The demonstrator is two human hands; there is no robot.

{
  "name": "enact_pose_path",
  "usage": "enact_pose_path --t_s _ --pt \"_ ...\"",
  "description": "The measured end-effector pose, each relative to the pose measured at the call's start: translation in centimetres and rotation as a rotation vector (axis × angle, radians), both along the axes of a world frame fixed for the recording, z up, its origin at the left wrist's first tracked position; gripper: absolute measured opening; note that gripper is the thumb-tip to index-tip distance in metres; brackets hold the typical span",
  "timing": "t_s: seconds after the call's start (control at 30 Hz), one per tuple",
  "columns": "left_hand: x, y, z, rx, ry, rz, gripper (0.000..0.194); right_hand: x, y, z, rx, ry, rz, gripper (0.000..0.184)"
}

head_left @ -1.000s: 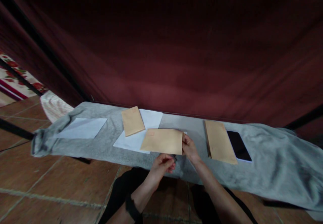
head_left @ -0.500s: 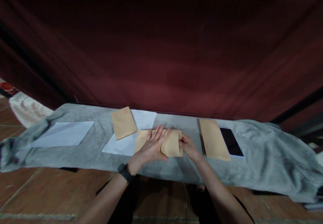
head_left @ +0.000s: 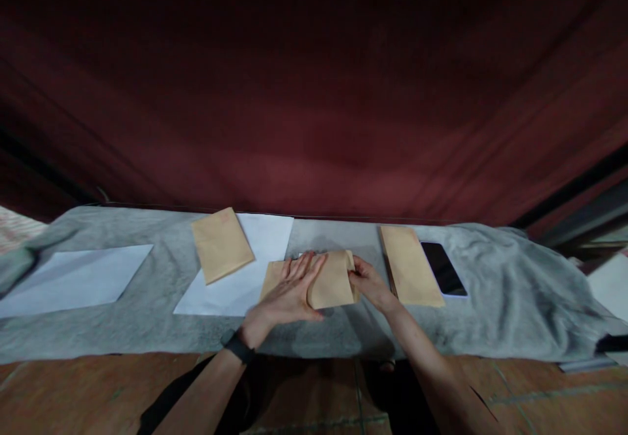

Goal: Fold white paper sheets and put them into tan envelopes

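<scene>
A piece of brown kraft paper [head_left: 336, 281], an envelope or a bag, I cannot tell which, lies across the grey cloth in front of me. Its right part is folded over toward the left. My left hand [head_left: 289, 291] rests on it with fingers spread, pressing beside the folded part; a dark watch [head_left: 239, 347] is on that wrist. At the paper's right end, the fingers of my right hand [head_left: 367, 283] close on the edge by the fold, with the fingertips partly hidden. Left of my hands, a folded brown paper piece [head_left: 222, 245] lies on a white sheet [head_left: 265, 232].
To the right, a stack of brown paper pieces [head_left: 412, 268] lies beside a dark-screened phone [head_left: 444, 268]. Another white sheet [head_left: 78, 275] is at the left. Grey cloth [head_left: 510, 284] covers the narrow bench, with a dark red surface [head_left: 314, 127] rising behind it.
The folded-over part now lies flatter under my left hand. My right hand stays at the right end. The view has shifted slightly.
</scene>
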State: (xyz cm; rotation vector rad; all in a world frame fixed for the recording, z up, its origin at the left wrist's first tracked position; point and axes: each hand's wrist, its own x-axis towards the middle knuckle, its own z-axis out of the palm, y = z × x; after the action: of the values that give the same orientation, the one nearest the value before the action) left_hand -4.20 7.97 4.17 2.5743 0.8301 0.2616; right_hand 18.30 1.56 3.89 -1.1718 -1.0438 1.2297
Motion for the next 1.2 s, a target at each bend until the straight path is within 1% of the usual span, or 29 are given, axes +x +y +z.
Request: enact_pose_path --t_s 0.1,0.2,0.3,0.37,0.43,0.5,0.57,0.63,0.73,0.8,0.87,0.93,0.97,1.03,1.13,1.2 --pt "0.3 0.0 0.4 0.154 -0.04 0.02 0.122 0.3 0.1 -0.7 0.008 -0.127 -0.084 0.026" --pt "0.6 -0.4 0.9 0.293 -0.057 0.059 0.106 0.2 -0.1 -1.3 -0.029 -0.34 -0.263 0.028" --pt "0.8 -0.6 1.3 0.35 -0.033 0.083 0.103 -0.3 -0.5 -1.1 0.009 -0.54 -0.439 0.026" --pt "0.9 -0.6 1.3 0.367 -0.02 0.102 0.104 -0.6 -0.8 -0.6 0.06 -0.585 -0.46 0.017" --pt "0.9 -0.6 1.3 0.384 -0.011 0.118 0.105 -0.7 -1.0 -0.1 0.099 -0.538 -0.419 0.014" --pt "0.9 -0.6 1.4 0.395 -0.006 0.127 0.103 -0.5 -1.2 0.3 0.118 -0.444 -0.366 0.018" --pt "0.9 -0.7 1.5 0.392 -0.002 0.122 0.1 0.1 -1.3 0.6 0.094 -0.349 -0.333 0.023" --pt "0.9 -0.8 1.6 0.377 0.001 0.111 0.097 0.9 -1.6 0.9 0.0 -0.228 -0.272 0.028" --pt "0.9 -1.2 1.7 0.361 0.008 0.095 0.093 1.9 -1.9 1.4 -0.185 -0.055 -0.132 0.037" --pt "1.1 -1.4 1.6 0.355 0.004 0.068 0.093 2.1 -2.0 2.0 -0.223 -0.035 -0.024 0.036" --pt "1.2 -1.7 1.6 0.343 -0.013 0.03 0.096 2.0 -1.9 2.6 -0.195 -0.051 0.092 0.033" --pt "1.2 -1.8 1.5 0.319 -0.038 0.006 0.099 1.7 -1.9 2.9 -0.176 -0.028 0.179 0.03" --pt "1.2 -1.9 1.5 0.305 -0.05 0.0 0.1 1.6 -1.9 3.0 -0.181 -0.006 0.195 0.03" --pt "1.2 -1.9 1.6 0.283 -0.069 -0.006 0.099 1.5 -1.9 2.9 -0.22 0.042 0.18 0.03" --pt "1.1 -2.0 1.8 0.257 -0.081 -0.026 0.098 1.2 -2.0 2.4 -0.334 0.117 0.185 0.031" --pt "1.1 -2.1 2.0 0.236 -0.084 -0.048 0.098 0.6 -2.0 2.1 -0.354 0.143 0.197 0.032"
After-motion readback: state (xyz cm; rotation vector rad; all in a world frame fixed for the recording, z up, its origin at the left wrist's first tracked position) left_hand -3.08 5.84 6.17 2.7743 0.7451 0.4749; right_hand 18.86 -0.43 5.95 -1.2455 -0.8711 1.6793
